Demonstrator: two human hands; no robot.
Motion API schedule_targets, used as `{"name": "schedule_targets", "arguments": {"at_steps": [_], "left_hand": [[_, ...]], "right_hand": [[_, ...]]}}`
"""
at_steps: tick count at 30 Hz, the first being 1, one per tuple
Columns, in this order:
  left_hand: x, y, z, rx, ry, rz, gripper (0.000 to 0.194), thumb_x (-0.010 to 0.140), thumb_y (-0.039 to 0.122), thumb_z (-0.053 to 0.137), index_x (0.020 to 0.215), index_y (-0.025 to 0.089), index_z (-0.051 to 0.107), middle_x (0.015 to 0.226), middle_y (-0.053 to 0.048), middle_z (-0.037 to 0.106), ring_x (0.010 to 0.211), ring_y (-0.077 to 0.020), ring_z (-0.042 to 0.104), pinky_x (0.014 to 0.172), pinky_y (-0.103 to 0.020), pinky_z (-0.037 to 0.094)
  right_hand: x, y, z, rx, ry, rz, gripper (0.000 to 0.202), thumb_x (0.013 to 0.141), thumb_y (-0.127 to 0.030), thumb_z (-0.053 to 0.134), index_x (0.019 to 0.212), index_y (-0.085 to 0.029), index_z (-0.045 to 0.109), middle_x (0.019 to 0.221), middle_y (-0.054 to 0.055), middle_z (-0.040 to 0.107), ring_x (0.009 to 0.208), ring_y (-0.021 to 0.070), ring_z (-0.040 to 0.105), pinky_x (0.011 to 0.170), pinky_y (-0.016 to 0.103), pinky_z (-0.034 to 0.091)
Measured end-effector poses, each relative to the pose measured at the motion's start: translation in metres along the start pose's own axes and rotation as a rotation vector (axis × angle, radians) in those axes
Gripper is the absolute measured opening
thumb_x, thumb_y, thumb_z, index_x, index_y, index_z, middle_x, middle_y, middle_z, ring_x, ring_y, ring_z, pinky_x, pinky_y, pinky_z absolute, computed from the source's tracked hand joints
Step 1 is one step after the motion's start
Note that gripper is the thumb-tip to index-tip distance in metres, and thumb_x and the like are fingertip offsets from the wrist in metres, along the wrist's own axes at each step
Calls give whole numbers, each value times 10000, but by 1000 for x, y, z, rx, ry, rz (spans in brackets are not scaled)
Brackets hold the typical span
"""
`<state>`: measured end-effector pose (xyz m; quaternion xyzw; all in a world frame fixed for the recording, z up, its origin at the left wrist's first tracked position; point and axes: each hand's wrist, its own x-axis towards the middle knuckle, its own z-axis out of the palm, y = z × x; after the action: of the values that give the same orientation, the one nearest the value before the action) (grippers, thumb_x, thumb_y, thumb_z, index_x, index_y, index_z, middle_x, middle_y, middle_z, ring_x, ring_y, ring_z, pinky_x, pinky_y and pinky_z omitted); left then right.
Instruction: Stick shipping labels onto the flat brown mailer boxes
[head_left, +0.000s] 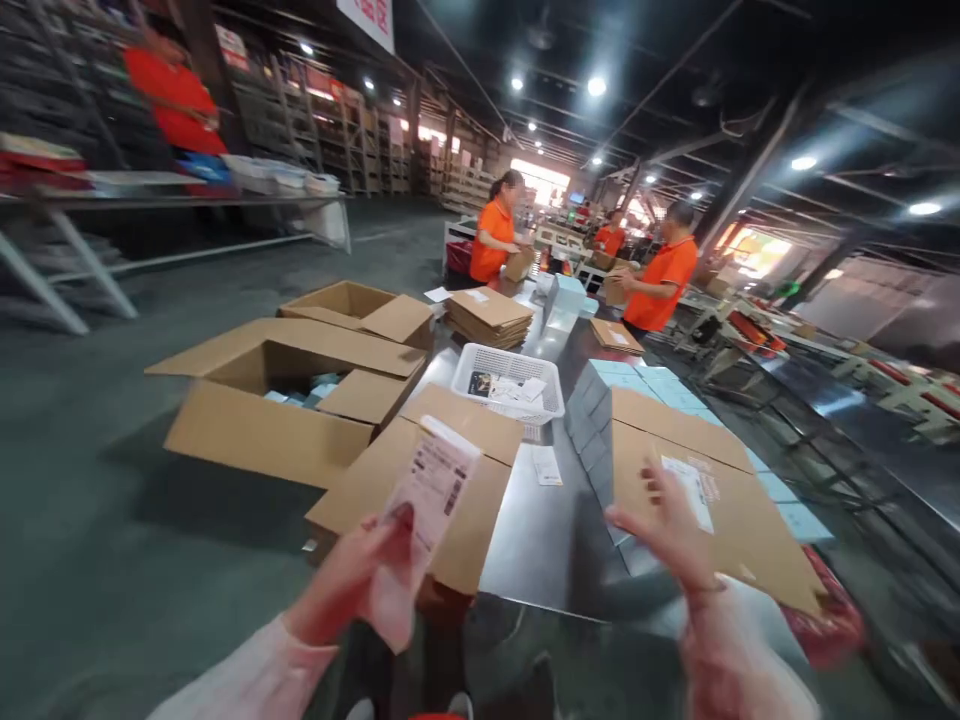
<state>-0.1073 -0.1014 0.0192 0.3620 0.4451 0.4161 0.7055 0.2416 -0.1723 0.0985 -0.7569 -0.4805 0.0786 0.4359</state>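
Note:
My left hand [375, 555] grips a bundle of printed label sheets [442, 475], held upright over a flattened brown carton [480, 520] at the near left edge of the metal table. Its thumb lies across the front sheet. Over another flat carton [750, 530] on the right, my right hand [671, 520] has its fingers apart and nothing in it. That carton bears a white label [690, 490] and rests on stacked pale blue boxes [592, 430]. Whether the right hand touches the carton is unclear.
A white basket [551, 400] with papers stands mid-table, near a loose slip [547, 465]. Large open cartons [262, 425] are at left. Flat cartons [491, 305] are stacked farther back. People in orange shirts [491, 240] stand around the far end. A red bag [832, 625] lies at lower right.

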Motion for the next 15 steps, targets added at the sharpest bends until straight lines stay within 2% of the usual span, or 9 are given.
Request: {"name": "schedule_targets", "arguments": {"at_steps": [1, 2, 3, 4, 6, 8, 10, 12, 15], "left_hand": [[1, -10, 1, -38, -18, 19, 610, 530, 641, 766, 833, 115, 702, 705, -51, 699, 690, -196, 638, 648, -269, 499], [2, -19, -1, -48, -51, 48, 580, 568, 635, 749, 817, 112, 707, 702, -52, 697, 710, -202, 639, 691, -282, 499], [2, -25, -6, -17, -101, 78, 555, 605, 626, 731, 799, 107, 712, 693, -56, 693, 712, -206, 636, 718, -297, 497], [2, -29, -13, 22, -165, 106, 529, 640, 606, 718, 800, 102, 718, 705, -63, 694, 725, -212, 634, 745, -311, 493], [2, -30, -30, 65, -287, 163, 489, 679, 550, 718, 882, 105, 724, 813, -84, 709, 801, -226, 632, 809, -334, 479], [3, -26, -45, 36, -289, 220, 479, 671, 505, 743, 962, 126, 709, 920, -91, 704, 871, -228, 622, 851, -336, 461], [10, -26, -56, 9, -139, 233, 478, 621, 518, 770, 879, 121, 703, 851, -81, 693, 785, -199, 609, 784, -313, 464], [21, -33, -60, 53, 16, 184, 490, 562, 568, 777, 702, 112, 665, 667, -42, 636, 619, -145, 543, 634, -268, 429], [40, -55, -59, 133, 141, 146, 547, 518, 651, 742, 532, 148, 527, 511, 30, 484, 508, -89, 403, 509, -229, 304]], "right_hand": [[-19, -17, 48, 217, -234, -76, 1046, 318, -439, 879, 1266, -155, 543, 1242, 201, 571, 1109, 366, 550, 880, 506, 483], [-40, -32, 93, 393, -420, -88, 1062, 320, -458, 882, 1281, -183, 524, 1251, 171, 582, 1095, 341, 571, 859, 469, 508], [-60, -45, 133, 533, -498, -55, 981, 368, -507, 865, 1240, -188, 549, 1206, 150, 618, 1056, 321, 597, 830, 442, 526], [-79, -56, 166, 646, -514, 24, 791, 493, -581, 801, 1136, -164, 606, 1088, 146, 675, 962, 303, 639, 785, 427, 540], [-107, -69, 210, 764, -526, 164, 600, 632, -633, 703, 972, -141, 657, 942, 143, 718, 846, 285, 672, 736, 408, 551], [-117, -72, 232, 776, -641, 206, 543, 652, -617, 705, 888, -128, 682, 873, 142, 733, 775, 282, 683, 701, 399, 555], [-112, -72, 240, 720, -780, 147, 540, 600, -563, 772, 909, -125, 706, 887, 135, 740, 783, 288, 686, 710, 397, 557], [-101, -71, 242, 627, -788, 79, 554, 580, -545, 789, 946, -134, 725, 927, 130, 740, 841, 298, 685, 761, 404, 552], [-86, -68, 244, 502, -765, 19, 494, 638, -577, 727, 900, -159, 754, 913, 120, 745, 867, 303, 684, 792, 408, 541]]}}
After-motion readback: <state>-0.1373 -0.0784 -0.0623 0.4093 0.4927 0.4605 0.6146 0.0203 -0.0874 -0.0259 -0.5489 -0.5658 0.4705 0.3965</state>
